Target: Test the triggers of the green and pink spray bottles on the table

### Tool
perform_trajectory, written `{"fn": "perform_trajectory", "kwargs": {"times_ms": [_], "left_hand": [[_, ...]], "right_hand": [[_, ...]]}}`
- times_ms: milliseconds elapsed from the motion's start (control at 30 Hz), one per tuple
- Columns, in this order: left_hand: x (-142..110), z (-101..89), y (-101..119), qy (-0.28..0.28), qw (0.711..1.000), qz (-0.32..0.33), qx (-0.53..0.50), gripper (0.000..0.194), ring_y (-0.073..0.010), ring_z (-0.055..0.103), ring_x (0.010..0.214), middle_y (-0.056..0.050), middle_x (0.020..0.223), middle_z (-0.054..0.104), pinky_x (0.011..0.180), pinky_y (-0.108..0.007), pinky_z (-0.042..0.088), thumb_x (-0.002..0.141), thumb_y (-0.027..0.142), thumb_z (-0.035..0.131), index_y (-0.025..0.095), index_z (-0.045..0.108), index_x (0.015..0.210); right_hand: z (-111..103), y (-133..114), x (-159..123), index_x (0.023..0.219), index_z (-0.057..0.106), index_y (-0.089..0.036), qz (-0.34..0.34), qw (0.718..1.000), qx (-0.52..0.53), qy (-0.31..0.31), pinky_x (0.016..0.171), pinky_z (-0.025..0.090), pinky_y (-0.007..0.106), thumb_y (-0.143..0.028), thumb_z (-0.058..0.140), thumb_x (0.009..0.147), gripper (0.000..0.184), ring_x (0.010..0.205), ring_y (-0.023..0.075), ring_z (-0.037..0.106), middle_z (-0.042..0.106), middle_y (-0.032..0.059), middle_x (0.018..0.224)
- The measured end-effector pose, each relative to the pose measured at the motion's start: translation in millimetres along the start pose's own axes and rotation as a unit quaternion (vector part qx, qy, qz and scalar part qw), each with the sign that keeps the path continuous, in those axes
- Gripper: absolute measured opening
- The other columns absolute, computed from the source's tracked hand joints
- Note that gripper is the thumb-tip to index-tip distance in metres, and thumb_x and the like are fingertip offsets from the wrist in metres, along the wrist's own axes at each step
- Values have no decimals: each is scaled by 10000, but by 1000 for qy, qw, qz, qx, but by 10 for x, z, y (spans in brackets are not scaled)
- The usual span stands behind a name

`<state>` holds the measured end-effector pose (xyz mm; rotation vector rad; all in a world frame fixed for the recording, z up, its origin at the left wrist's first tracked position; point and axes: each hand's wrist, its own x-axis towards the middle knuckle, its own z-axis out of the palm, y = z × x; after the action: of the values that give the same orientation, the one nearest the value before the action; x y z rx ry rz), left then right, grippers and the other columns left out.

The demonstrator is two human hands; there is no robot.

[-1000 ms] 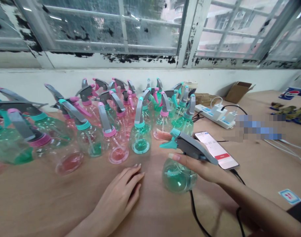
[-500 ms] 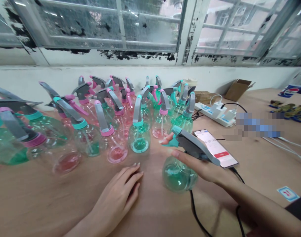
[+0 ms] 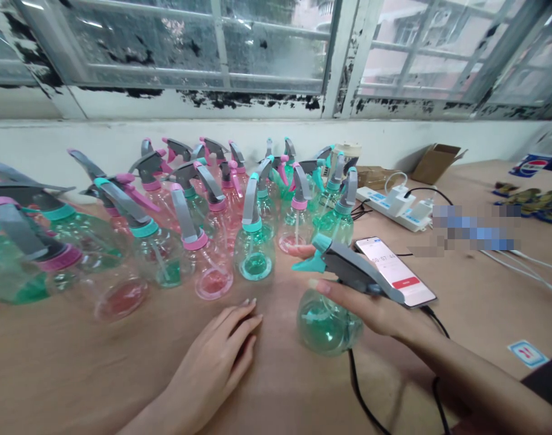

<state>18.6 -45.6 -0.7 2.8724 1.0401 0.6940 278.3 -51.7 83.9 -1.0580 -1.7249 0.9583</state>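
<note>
My right hand [image 3: 370, 307] is wrapped around the neck of a green spray bottle [image 3: 324, 326] with a grey and turquoise head. One fingertip shows behind the turquoise trigger [image 3: 312, 263], and the thumb lies along the near side of the neck. The bottle stands upright on the table. Flat on the tabletop to its left rests my left hand [image 3: 221, 347], holding nothing, its fingers stretched out. Nearest to those fingertips are a green spray bottle [image 3: 254, 254] and a pink one [image 3: 214, 269].
Several more pink and green spray bottles [image 3: 155, 257] crowd the table [image 3: 121, 368] toward the wall. A phone [image 3: 398, 272] showing a timer lies right of my right hand, near a white power strip [image 3: 412, 214]. A black cable [image 3: 360, 393] runs behind the held bottle. An open cardboard box [image 3: 436, 163] stands farther back.
Half a second ago the trigger was pulled in toward the neck; now it stands forward again. My left hand has stayed in place. The view has shifted slightly.
</note>
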Motion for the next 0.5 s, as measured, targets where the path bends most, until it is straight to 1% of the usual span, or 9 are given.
{"fn": "perform_trajectory", "kwargs": {"times_ms": [100, 233, 300, 400, 467, 500], "left_hand": [[7, -5, 5, 0, 1000, 4, 5, 279, -231, 625, 1098, -81, 1218, 638, 906, -410, 559, 948, 179, 421, 192, 597, 1164], [16, -1, 6, 2, 1000, 8, 9, 282, -230, 627, 1090, -84, 1214, 638, 900, -413, 561, 948, 172, 415, 188, 592, 1166], [13, 4, 2, 2, 1000, 8, 7, 283, -230, 626, 1093, -81, 1219, 636, 902, -412, 559, 947, 177, 418, 191, 593, 1169], [4, 7, -6, 2, 1000, 3, 3, 283, -228, 624, 1095, -74, 1228, 632, 909, -406, 555, 950, 193, 424, 200, 597, 1173], [1, 2, -10, 0, 1000, 1, 3, 283, -227, 627, 1091, -71, 1231, 632, 908, -403, 555, 952, 203, 426, 204, 600, 1175], [2, -1, -12, -1, 1000, 0, 4, 283, -227, 627, 1091, -71, 1231, 632, 906, -402, 556, 952, 206, 425, 205, 601, 1174]], "right_hand": [[33, -32, 4, 1355, 528, -306, 6, 999, 44, 10, 868, 584, 395, -441, 611, 863, 517, 1000, 243, 690, 615, 58, 1306], [36, -47, 10, 1377, 501, -315, 6, 999, 32, 7, 875, 586, 394, -448, 609, 868, 537, 1055, 252, 675, 567, 56, 1369], [31, -58, 23, 1364, 518, -302, 1, 1000, 24, 7, 873, 587, 396, -453, 602, 869, 523, 1092, 259, 656, 581, 62, 1351], [30, -73, 44, 1319, 561, -291, -10, 1000, 12, 3, 941, 546, 419, -432, 604, 869, 474, 1136, 256, 629, 634, 59, 1278], [29, -66, 49, 1274, 592, -289, -10, 1000, 15, -7, 970, 522, 413, -395, 600, 878, 411, 1119, 238, 636, 658, 48, 1231], [28, -54, 48, 1246, 606, -284, -10, 1000, 20, -9, 956, 528, 398, -379, 591, 884, 373, 1084, 225, 650, 667, 43, 1206]]}}
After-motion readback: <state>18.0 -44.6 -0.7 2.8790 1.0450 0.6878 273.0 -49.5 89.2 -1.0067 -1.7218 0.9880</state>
